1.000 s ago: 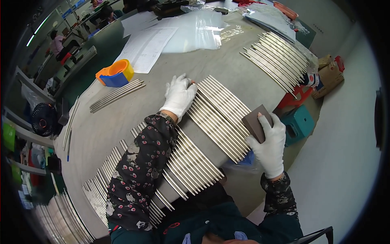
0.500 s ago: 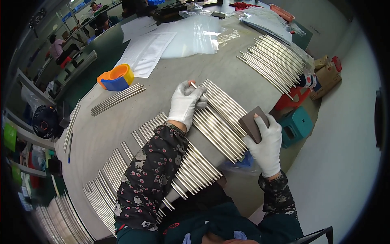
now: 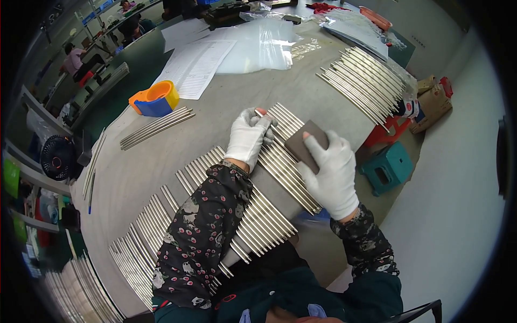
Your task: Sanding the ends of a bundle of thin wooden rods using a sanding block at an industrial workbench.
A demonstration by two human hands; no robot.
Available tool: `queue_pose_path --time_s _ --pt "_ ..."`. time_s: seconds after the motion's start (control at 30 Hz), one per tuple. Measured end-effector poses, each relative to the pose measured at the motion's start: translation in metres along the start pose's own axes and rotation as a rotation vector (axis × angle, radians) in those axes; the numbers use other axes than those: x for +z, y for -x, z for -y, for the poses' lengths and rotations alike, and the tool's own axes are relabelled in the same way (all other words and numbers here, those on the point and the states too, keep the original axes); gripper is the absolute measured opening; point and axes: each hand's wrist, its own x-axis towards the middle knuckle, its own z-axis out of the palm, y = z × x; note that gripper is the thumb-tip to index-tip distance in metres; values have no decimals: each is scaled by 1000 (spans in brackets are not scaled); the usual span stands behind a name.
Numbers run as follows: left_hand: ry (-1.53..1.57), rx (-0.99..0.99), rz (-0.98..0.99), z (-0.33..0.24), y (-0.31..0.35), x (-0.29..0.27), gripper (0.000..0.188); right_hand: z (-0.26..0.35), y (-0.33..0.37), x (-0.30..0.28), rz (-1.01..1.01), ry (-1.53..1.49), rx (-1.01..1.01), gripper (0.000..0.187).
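Note:
My right hand (image 3: 334,175), in a white glove, grips a dark grey-brown sanding block (image 3: 307,144). The block lies over a row of shiny metal rods (image 3: 285,119). At the upper end of those rods my left hand (image 3: 247,139), also gloved with bare fingertips, pinches the end of a rod. Beneath both hands a second band of metal rods (image 3: 288,177) slants toward me. More rods (image 3: 264,223) lie side by side near my left forearm, which hides part of them. The palm side of each hand is out of sight.
A tape dispenser (image 3: 156,99) in orange, yellow and blue stands by a small bundle of rods (image 3: 156,128). Printed sheets (image 3: 196,67) and clear plastic bags (image 3: 258,48) lie behind. Another rod stack (image 3: 363,83) sits far right. A teal stool (image 3: 389,168) stands beside the table.
My right hand has slid the sanding block up and left along the rods, toward my left hand. My left hand has stayed nearly in place at the rod ends.

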Motion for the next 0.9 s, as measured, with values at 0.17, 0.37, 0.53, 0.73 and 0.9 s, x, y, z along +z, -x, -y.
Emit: queue_pose_path --time_s 0.17,0.37,0.53,0.73,0.9 --pt "10 4 -17 -4 2 2 25 -6 -5 -4 -78 -68 -23 48" --pt "13 -4 -21 -2 3 4 24 -23 -15 4 -44 108 143 48" --pt "12 7 -44 -3 3 1 25 -2 -10 4 5 57 0 48" --pt "0 26 -24 -1 3 1 27 9 -2 -1 -19 -74 -198 45" --pt "-4 21 1 -3 -3 4 27 -21 -17 7 -73 146 116 46"
